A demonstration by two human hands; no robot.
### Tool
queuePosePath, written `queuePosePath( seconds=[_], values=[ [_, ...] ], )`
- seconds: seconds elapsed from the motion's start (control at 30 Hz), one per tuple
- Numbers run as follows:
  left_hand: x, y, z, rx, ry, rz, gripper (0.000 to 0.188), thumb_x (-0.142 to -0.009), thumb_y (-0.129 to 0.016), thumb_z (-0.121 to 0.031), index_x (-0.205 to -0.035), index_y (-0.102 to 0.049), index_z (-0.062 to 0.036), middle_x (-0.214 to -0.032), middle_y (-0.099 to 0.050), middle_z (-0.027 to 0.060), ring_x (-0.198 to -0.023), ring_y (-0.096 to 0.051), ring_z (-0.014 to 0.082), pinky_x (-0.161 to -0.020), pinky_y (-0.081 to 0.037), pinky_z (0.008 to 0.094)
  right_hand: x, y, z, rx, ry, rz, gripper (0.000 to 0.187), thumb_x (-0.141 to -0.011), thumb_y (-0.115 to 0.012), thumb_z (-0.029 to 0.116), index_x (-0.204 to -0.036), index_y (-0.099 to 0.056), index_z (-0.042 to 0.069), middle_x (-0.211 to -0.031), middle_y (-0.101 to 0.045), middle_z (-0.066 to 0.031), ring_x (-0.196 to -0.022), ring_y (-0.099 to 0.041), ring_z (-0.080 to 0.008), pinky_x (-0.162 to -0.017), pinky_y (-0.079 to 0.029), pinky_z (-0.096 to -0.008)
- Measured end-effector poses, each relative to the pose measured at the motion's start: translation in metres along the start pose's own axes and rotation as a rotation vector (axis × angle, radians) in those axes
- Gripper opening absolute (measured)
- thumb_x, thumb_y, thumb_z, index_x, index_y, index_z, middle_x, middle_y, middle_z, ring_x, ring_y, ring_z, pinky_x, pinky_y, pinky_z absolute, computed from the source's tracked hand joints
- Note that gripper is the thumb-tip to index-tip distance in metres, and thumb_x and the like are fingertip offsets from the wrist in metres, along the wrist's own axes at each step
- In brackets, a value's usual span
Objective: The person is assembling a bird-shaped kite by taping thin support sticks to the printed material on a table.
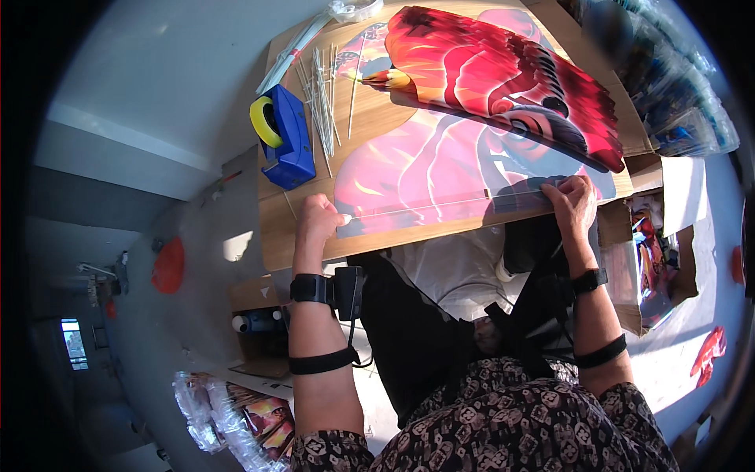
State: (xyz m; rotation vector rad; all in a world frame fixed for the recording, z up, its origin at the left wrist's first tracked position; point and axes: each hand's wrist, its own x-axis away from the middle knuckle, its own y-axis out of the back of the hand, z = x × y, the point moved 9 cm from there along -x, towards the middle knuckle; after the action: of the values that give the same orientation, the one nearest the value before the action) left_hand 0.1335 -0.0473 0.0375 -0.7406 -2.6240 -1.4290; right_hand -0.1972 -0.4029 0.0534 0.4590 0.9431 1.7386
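A pale, see-through sheet printed with a pink and grey bird-like pattern (393, 169) lies on the wooden table in front of me. A thin white rod (440, 204) runs across it near its front edge, with a small dark mark right of its middle. My left hand (318, 219) is closed in a pinch at the rod's left end. At the other end my right hand (574, 204) has its fingertips pressed together on the rod and sheet. Beyond, a glossy red bird-shaped print (487, 67) overlaps the pale sheet's far part.
A blue tape dispenser (290, 145) with yellow tape stands at the table's left edge. Several loose thin rods (321, 102) lie beside it. Plastic-wrapped packages (668, 86) are piled at the far right, above an open cardboard box (684, 263). More wrapped prints (236, 413) sit at lower left.
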Motion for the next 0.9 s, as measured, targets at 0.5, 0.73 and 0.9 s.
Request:
queuePosePath(
  seconds=[0.5,0.73,0.9],
  values=[
    [0.126,-0.090,-0.116,-0.376,-0.677,-0.237,0.072,-0.083,-0.063,-0.031,-0.141,-0.030,-0.0042,-0.149,-0.026,0.0145,-0.139,-0.023,0.0305,-0.111,-0.018,0.0509,0.083,-0.023,0.090,0.241,0.779,0.259,0.081,-0.073,-0.069,0.029,-0.142,-0.031,0.009,-0.146,-0.034,-0.0109,-0.137,-0.027,-0.0273,-0.114,-0.012,-0.0467],
    [0.108,-0.067,-0.058,-0.495,-0.430,-0.301,0.069,-0.089,-0.055,-0.035,-0.144,-0.024,-0.0058,-0.151,-0.022,0.0135,-0.140,-0.019,0.0281,-0.112,-0.015,0.0507,0.064,-0.008,0.045,0.333,0.555,0.202,0.092,-0.070,-0.075,0.029,-0.143,-0.025,0.006,-0.149,-0.028,-0.0129,-0.138,-0.024,-0.0279,-0.114,-0.014,-0.0459],
    [0.091,-0.023,-0.007,-0.469,-0.218,-0.337,0.065,-0.092,-0.049,-0.039,-0.140,-0.029,0.0004,-0.148,-0.025,0.0202,-0.138,-0.022,0.0341,-0.112,-0.018,0.0484,0.045,0.005,0.025,0.259,0.489,0.123,0.081,-0.070,-0.068,0.008,-0.140,-0.028,0.002,-0.144,-0.033,-0.0160,-0.135,-0.029,-0.0332,-0.113,-0.021,-0.0437]
  ],
)
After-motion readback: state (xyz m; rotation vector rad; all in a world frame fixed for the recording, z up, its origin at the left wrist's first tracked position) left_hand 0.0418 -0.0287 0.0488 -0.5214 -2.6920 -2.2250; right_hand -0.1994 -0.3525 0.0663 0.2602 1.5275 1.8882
